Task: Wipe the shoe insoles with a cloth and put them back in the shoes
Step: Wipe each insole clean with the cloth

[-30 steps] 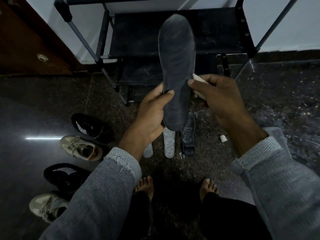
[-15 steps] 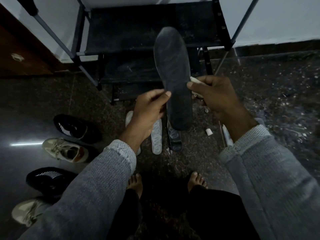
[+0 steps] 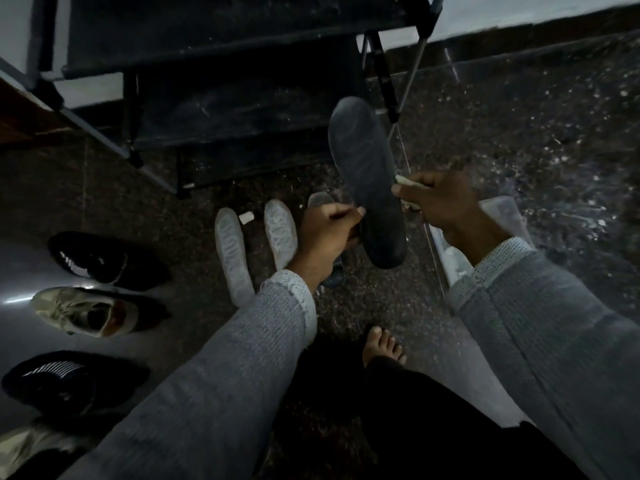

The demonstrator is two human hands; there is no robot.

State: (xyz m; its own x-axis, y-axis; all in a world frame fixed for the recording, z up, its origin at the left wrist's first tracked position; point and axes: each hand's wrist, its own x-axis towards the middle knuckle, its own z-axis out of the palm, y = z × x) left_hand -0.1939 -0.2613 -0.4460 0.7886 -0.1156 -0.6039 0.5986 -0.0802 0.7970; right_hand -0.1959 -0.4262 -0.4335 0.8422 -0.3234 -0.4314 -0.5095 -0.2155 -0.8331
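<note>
holding dark insole [image 3: 367, 181] | left hand [image 3: 325, 233] | surface seemingly ridged, blurred

Insole [image 3: 367, 188] in hand: dark grey, plain; cloth [image 3: 408, 183]: whitish; two insoles on floor [image 3: 232, 251] [image 3: 280, 232]: pale, translucent w/ wavy pattern; shoes at left: glossy black [image 3: 104, 259], beige w/ laces [image 3: 86, 311], black w/ white stripes [image 3: 65, 377]; sleeves [image 3: 214, 386]: grey knit, lighter cuffs; trousers [image 3: 433, 427]: black; floor [image 3: 536, 133]: dark, speckled w/ pale flecks; rack [image 3: 225, 64]: black shelves, grey poles; wall [image 3: 519, 8]: white.
</note>
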